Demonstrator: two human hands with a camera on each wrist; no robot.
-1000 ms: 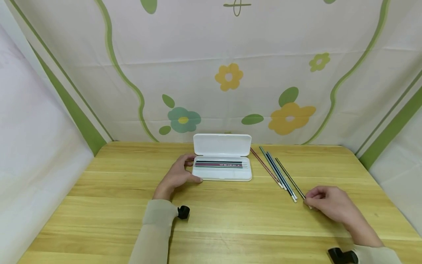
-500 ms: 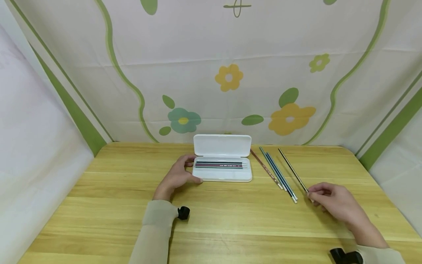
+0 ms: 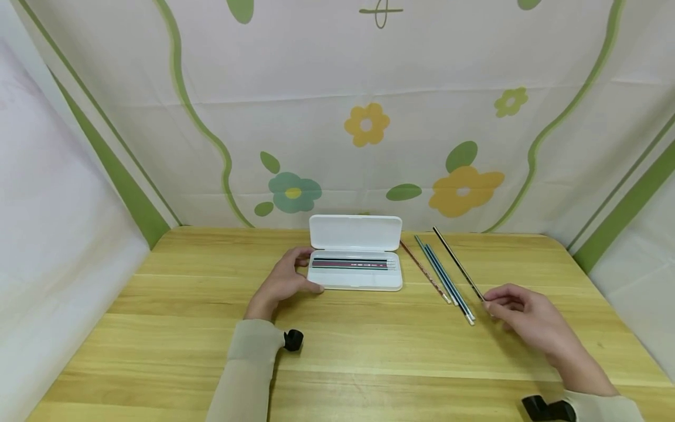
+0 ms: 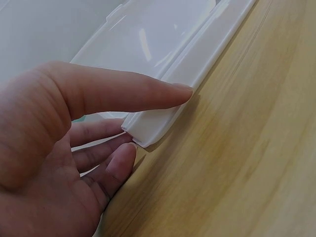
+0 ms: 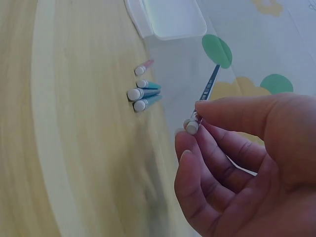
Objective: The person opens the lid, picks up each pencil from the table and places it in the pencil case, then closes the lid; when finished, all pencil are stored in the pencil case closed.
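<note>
A white pencil case point(image 3: 355, 281) lies on the table with its lid raised, several pencils point(image 3: 350, 264) side by side inside. My left hand point(image 3: 285, 280) holds the case's left end, thumb point(image 4: 163, 95) along the front side and the other fingers round the end. Near its white eraser end, my right hand point(image 3: 527, 316) pinches a dark pencil point(image 3: 457, 262) between thumb and fingers; the pencil is raised and points away from me. Left of it lie a red pencil point(image 3: 425, 271) and several blue-green pencils point(image 3: 447, 278), eraser ends towards me.
The wooden table point(image 3: 364, 363) ends at a patterned cloth backdrop point(image 3: 316, 117) behind the case. The raised lid point(image 3: 355, 232) stands close to that cloth. White cloth point(image 3: 68, 234) also hangs at the left side.
My right hand has lifted the dark pencil off the table and shifted it slightly left and away from me. The red pencil has rolled a little. The left hand stays at the case.
</note>
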